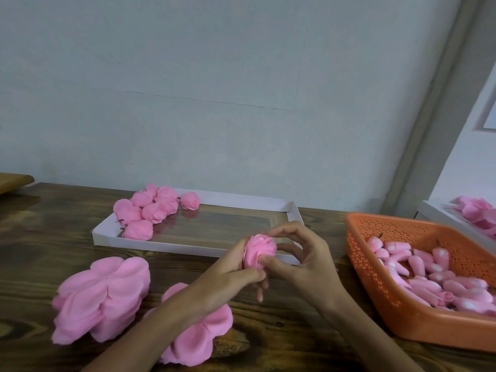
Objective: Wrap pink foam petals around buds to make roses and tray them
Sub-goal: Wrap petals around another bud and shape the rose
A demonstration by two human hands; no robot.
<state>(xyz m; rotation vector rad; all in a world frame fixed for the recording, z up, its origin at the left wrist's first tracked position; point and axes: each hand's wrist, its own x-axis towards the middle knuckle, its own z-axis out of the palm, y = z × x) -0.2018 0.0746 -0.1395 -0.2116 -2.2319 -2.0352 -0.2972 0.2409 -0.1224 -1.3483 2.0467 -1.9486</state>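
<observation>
Left hand [234, 267], right hand [303, 255] both pinch rose [259, 252], seemingly above tray [161, 245].

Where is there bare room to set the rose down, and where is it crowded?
Free: the tray's middle and right end, between the finished roses and its right rim; the table left of the tray. Crowded: the tray's left end, the petal stacks, the bud basket.

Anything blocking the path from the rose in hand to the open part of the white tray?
Nothing visible. The pink foam rose, held by the left hand and right hand, hovers at the near wall of the shallow white cardboard tray. Finished pink roses cluster at its left end; the rest is bare.
</observation>
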